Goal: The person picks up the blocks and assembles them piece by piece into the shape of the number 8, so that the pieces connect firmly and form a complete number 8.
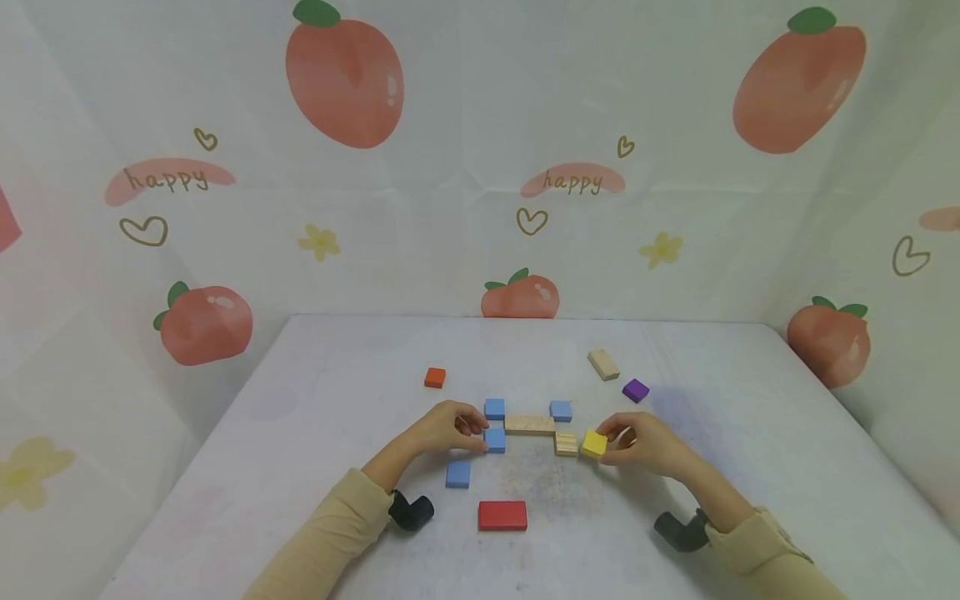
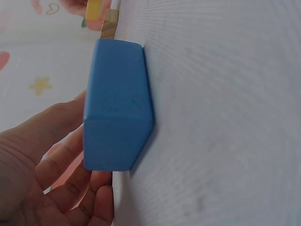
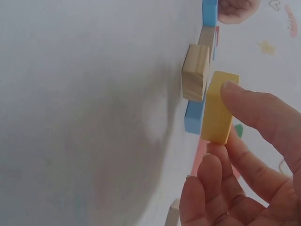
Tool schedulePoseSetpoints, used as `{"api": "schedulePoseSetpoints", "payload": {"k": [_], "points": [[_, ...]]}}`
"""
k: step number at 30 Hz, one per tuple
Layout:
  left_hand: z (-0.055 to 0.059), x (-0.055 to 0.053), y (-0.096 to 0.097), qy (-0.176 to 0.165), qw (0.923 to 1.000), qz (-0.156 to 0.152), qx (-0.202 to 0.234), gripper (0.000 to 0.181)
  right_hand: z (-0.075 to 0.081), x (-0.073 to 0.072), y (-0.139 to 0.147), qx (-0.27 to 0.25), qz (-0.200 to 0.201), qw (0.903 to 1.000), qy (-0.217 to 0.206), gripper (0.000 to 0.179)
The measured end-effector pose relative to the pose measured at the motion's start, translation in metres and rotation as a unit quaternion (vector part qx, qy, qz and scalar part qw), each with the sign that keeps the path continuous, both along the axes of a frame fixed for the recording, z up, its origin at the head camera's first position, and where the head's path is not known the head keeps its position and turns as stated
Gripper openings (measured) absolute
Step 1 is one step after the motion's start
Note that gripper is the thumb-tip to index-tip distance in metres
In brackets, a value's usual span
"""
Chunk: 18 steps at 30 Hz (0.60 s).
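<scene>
My left hand (image 1: 450,427) has thumb and index finger at the left corners of a blue block (image 1: 495,442), pinching it on the table; its other fingers curl in loosely. Nearer me lies a second blue block (image 1: 458,475), which looms large in the left wrist view and hides those fingertips. With thumb and fingertips, my right hand (image 1: 652,442) grips a yellow block (image 3: 217,110), just right of a grained wooden block (image 1: 566,444). A long wooden block (image 1: 529,426) stretches between the blue block and the grained one.
Two more blue blocks, one left (image 1: 494,408) and one right (image 1: 561,410), lie behind the long piece. In front is a red block (image 1: 502,516). Farther back are an orange block (image 1: 435,377), a pale wooden block (image 1: 603,364) and a purple block (image 1: 635,390).
</scene>
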<state>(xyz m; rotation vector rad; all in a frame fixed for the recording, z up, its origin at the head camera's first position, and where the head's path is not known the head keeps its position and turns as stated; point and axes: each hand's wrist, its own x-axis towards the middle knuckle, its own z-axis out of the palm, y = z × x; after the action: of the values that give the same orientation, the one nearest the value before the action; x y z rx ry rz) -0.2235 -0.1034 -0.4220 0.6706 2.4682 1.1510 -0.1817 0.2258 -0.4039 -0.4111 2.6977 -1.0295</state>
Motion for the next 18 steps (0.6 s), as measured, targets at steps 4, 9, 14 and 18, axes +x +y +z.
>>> {"api": "schedulePoseSetpoints", "payload": {"k": [4,9,14,18], "points": [[-0.0001,-0.0004,0.0000,-0.001,1.0000,0.000,-0.001,0.029,-0.0013,0.0006,-0.0003,-0.002,0.016,0.9998,0.007,0.032],[-0.0002,-0.0015,-0.0002,-0.001,1.0000,0.002,-0.003,0.029,-0.0014,0.0021,-0.0021,-0.007,0.030,0.9995,0.009,0.031],[-0.0008,-0.0010,0.0007,-0.002,1.0000,0.003,-0.004,0.029,-0.0016,0.0046,-0.0057,-0.016,0.031,0.9994,-0.004,0.030],[-0.0003,-0.0004,0.0014,0.000,1.0000,0.002,-0.005,0.029,-0.0019,0.0071,-0.0081,-0.021,0.034,0.9992,-0.006,0.031]]}}
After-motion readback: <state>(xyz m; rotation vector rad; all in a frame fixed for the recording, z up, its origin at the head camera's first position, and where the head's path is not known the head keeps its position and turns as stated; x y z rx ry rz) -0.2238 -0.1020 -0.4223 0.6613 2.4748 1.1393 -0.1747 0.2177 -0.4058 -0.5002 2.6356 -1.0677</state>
